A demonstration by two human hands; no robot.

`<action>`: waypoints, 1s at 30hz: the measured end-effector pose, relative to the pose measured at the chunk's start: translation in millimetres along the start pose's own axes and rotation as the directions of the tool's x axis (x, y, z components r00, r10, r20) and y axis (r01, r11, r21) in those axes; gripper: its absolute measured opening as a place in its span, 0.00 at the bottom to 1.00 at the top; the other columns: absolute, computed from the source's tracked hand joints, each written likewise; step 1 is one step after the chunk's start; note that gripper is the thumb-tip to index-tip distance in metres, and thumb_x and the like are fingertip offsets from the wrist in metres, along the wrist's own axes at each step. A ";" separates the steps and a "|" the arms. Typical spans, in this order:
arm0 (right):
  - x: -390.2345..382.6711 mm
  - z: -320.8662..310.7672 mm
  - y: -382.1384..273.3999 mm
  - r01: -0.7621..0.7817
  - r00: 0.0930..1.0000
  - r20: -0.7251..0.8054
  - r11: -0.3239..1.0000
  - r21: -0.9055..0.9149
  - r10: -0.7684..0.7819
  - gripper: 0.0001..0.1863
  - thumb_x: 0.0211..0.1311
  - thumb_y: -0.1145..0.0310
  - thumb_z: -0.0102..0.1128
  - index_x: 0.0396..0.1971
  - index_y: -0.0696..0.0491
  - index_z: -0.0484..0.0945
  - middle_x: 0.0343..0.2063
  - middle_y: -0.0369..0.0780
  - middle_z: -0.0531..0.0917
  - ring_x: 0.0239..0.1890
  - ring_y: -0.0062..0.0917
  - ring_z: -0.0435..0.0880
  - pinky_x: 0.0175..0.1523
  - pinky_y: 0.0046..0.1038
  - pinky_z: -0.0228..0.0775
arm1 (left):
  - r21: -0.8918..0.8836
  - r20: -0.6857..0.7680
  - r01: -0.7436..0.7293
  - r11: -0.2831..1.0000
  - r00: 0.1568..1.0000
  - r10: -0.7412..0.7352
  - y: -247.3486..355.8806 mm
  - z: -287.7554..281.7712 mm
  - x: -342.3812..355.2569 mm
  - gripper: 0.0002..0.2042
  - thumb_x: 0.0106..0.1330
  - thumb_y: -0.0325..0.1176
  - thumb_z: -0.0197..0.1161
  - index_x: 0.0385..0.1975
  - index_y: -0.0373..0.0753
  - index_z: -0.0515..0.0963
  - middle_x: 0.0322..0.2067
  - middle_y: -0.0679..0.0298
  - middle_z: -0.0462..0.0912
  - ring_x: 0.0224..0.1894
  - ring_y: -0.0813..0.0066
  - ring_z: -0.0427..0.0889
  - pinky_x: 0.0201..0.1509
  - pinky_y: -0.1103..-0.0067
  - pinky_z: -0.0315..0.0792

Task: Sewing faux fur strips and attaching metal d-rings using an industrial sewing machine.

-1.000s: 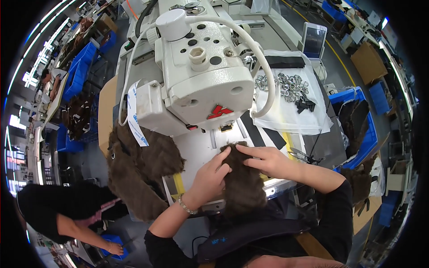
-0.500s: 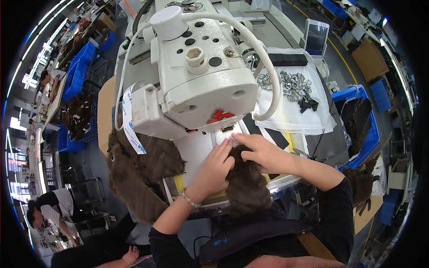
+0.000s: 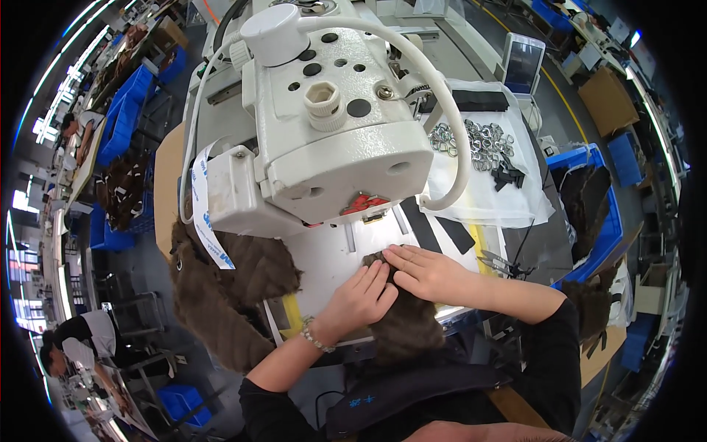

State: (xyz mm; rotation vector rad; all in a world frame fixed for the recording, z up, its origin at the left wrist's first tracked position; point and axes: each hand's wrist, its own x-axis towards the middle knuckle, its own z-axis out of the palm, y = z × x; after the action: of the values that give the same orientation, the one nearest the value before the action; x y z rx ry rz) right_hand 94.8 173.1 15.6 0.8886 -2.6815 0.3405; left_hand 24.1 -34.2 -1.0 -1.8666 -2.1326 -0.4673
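both hands are pressing flat, fingers spread, on a brown faux-fur piece (image 3: 401, 324) lying on the white sewing machine (image 3: 331, 125) bed: left hand (image 3: 361, 295) beside right hand (image 3: 427, 272). the fur under the palms looks soft, limp and light, probably best pinned near its front edge.

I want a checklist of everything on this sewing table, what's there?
Surface: white machine bed, mostly covered.
Job's things: brown fur piece lying flat under the white sewing machine head.
Clutter: brown fur pile at left; metal rings, black clips and black strips on a white sheet; snips.
Grippers: left hand and right hand both press flat on the fur piece.
Cables: white tube arching over the machine.
Surroundings: blue bins, cardboard box, other workers at left.
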 end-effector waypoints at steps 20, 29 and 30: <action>-2.8 0.6 3.9 0.049 0.998 -0.044 0.998 0.031 -0.048 0.09 0.47 0.71 0.57 0.29 0.58 0.75 0.44 0.48 0.82 0.49 0.35 0.83 0.54 0.32 0.76 | 0.128 0.087 0.008 0.992 0.996 -0.019 3.0 -3.1 8.4 0.12 0.58 0.30 0.55 0.37 0.30 0.78 0.45 0.45 0.80 0.50 0.56 0.81 0.56 0.68 0.74; 23.9 -18.3 11.9 0.001 0.996 -0.087 0.998 -0.070 -0.007 0.09 0.44 0.73 0.58 0.29 0.58 0.75 0.41 0.45 0.81 0.46 0.34 0.83 0.47 0.29 0.78 | 0.130 0.001 0.100 0.986 0.995 -0.101 -18.3 -18.2 27.1 0.11 0.59 0.28 0.58 0.39 0.31 0.79 0.43 0.51 0.82 0.48 0.61 0.82 0.54 0.71 0.75; 26.6 -15.6 15.9 -0.003 0.996 -0.089 0.998 -0.067 -0.003 0.09 0.44 0.73 0.58 0.29 0.58 0.75 0.41 0.45 0.81 0.46 0.34 0.83 0.47 0.29 0.78 | 0.129 0.006 0.098 0.987 0.995 -0.100 -23.0 -17.4 30.0 0.11 0.59 0.28 0.58 0.39 0.31 0.79 0.43 0.51 0.82 0.48 0.61 0.82 0.54 0.71 0.75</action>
State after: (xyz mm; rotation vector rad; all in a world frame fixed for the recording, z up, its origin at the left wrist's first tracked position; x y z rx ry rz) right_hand 67.9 176.0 37.3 0.8346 -2.5954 0.2813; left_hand -2.8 -16.9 25.6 -1.7048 -2.2152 -0.3313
